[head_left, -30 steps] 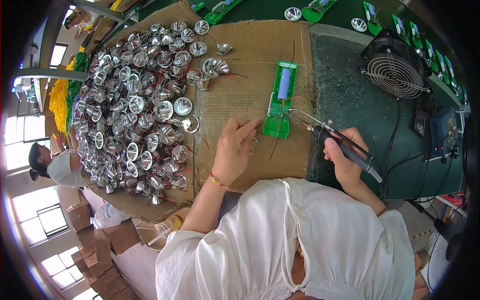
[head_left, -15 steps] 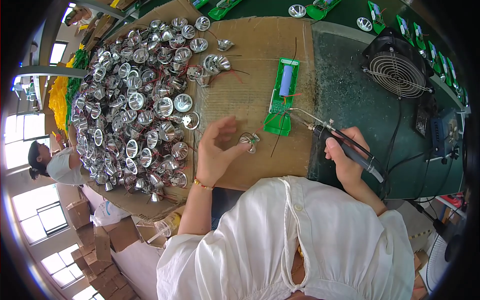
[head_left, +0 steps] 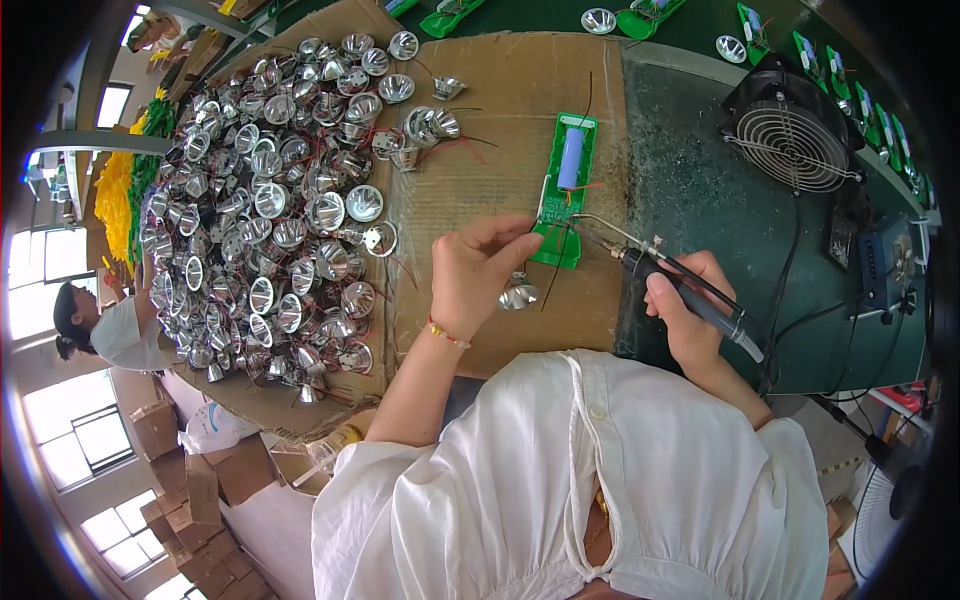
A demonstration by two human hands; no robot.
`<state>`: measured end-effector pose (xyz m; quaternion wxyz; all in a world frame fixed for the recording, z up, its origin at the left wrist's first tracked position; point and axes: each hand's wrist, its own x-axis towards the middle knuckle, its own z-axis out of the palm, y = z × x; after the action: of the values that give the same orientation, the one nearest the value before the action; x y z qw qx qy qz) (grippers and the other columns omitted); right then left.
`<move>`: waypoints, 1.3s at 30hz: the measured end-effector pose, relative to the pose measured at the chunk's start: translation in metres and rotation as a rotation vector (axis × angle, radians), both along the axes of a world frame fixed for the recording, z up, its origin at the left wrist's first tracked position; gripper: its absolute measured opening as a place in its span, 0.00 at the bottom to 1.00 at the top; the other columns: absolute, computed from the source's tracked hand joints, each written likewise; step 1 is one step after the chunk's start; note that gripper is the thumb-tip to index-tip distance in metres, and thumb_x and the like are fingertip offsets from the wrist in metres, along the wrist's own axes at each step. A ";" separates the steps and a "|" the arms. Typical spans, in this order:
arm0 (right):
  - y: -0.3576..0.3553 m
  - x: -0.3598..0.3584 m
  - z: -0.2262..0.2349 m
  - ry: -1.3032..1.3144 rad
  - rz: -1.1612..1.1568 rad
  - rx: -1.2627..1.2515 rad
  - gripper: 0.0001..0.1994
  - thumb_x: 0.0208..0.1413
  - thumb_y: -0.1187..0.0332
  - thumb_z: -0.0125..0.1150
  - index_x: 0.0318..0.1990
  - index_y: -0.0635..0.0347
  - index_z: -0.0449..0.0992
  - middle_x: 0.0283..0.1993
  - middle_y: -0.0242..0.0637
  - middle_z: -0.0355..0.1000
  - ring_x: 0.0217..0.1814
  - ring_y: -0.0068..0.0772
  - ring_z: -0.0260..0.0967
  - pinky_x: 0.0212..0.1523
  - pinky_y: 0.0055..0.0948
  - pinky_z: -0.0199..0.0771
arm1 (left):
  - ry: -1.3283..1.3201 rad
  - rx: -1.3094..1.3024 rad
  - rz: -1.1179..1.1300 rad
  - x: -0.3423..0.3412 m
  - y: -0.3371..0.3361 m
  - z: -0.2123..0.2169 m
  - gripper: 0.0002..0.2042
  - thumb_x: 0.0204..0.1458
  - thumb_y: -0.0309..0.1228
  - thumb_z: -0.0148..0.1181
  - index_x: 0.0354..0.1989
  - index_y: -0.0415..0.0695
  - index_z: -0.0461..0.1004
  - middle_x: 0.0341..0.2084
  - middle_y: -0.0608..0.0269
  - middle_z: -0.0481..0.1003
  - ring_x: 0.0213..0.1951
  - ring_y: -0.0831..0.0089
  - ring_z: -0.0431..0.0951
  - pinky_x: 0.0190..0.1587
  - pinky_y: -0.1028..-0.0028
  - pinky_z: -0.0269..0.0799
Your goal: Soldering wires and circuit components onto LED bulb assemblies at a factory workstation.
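A worker bends over a sheet of cardboard point(head_left: 480, 190), where a green housing point(head_left: 568, 252) lies just above and right of the frame's center, a blue cylindrical cell point(head_left: 571, 160) in its upper part. The right hand point(head_left: 692, 305), right of center, is closed around a soldering iron point(head_left: 714, 318), its tip near the housing's circuit board point(head_left: 557, 211). The left hand point(head_left: 472, 275) brings thumb and forefinger close together at the housing's lower left edge; whether they pinch a wire cannot be told. A silver reflector point(head_left: 518, 293) sits just below; more reflectors point(head_left: 270, 200) crowd the upper left.
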<state>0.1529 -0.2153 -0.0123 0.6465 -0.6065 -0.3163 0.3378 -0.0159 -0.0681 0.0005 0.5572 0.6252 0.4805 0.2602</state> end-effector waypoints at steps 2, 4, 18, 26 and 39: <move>0.001 0.000 0.000 0.009 -0.006 0.000 0.08 0.48 0.73 0.62 0.32 0.64 0.68 0.24 0.34 0.70 0.23 0.16 0.66 0.24 0.16 0.66 | -0.013 -0.029 0.007 0.002 0.003 -0.004 0.06 0.44 0.26 0.63 0.31 0.39 0.78 0.20 0.63 0.76 0.22 0.79 0.73 0.25 0.79 0.68; 0.003 0.000 -0.001 -0.014 -0.018 0.005 0.08 0.48 0.73 0.62 0.32 0.64 0.68 0.24 0.33 0.70 0.24 0.15 0.65 0.24 0.16 0.65 | -0.024 -0.059 0.017 0.002 0.005 -0.011 0.07 0.44 0.26 0.64 0.31 0.39 0.78 0.20 0.62 0.75 0.22 0.79 0.73 0.25 0.79 0.68; 0.015 -0.002 -0.007 -0.085 -0.029 -0.007 0.08 0.47 0.74 0.63 0.29 0.64 0.69 0.21 0.29 0.68 0.22 0.11 0.61 0.23 0.15 0.61 | 0.110 0.326 -0.025 0.016 0.004 -0.021 0.06 0.42 0.26 0.63 0.22 0.37 0.74 0.20 0.60 0.71 0.20 0.74 0.71 0.24 0.75 0.66; 0.013 -0.003 -0.007 -0.009 -0.018 -0.016 0.09 0.48 0.72 0.63 0.30 0.64 0.68 0.22 0.31 0.69 0.23 0.13 0.63 0.24 0.16 0.64 | 0.099 0.306 -0.006 0.016 0.005 -0.023 0.06 0.42 0.27 0.63 0.21 0.37 0.74 0.19 0.59 0.71 0.20 0.73 0.71 0.24 0.75 0.66; -0.003 0.009 -0.010 -0.021 -0.082 0.038 0.08 0.48 0.73 0.62 0.31 0.65 0.67 0.22 0.35 0.69 0.21 0.18 0.66 0.22 0.17 0.67 | 0.139 0.268 0.005 0.017 0.005 -0.022 0.07 0.41 0.27 0.63 0.20 0.37 0.73 0.19 0.60 0.71 0.19 0.74 0.72 0.24 0.75 0.66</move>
<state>0.1622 -0.2182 -0.0224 0.6677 -0.6101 -0.3043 0.2989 0.0006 -0.0630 -0.0216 0.4335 0.7093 0.4806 0.2792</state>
